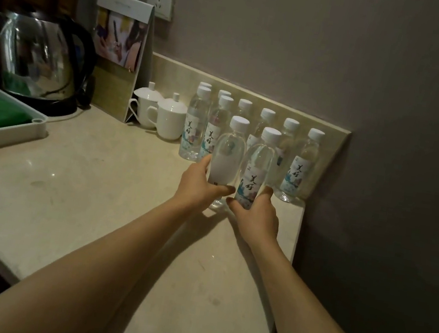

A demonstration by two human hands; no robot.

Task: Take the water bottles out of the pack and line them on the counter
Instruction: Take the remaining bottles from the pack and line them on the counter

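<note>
With eight clear plastic white-capped bottles [302, 164] already ranked along the beige stone backsplash [335, 143], the left hand [198, 186] and right hand [256, 214] each grip one more bottle before it, seemingly the last.

labels: I read "美好" in dark brush script on the bottle in my right hand [253, 182] | same on far-right bottle [295, 172] | same on left-end bottles [194, 129] | calendar header [123, 3] too faint to read
</note>
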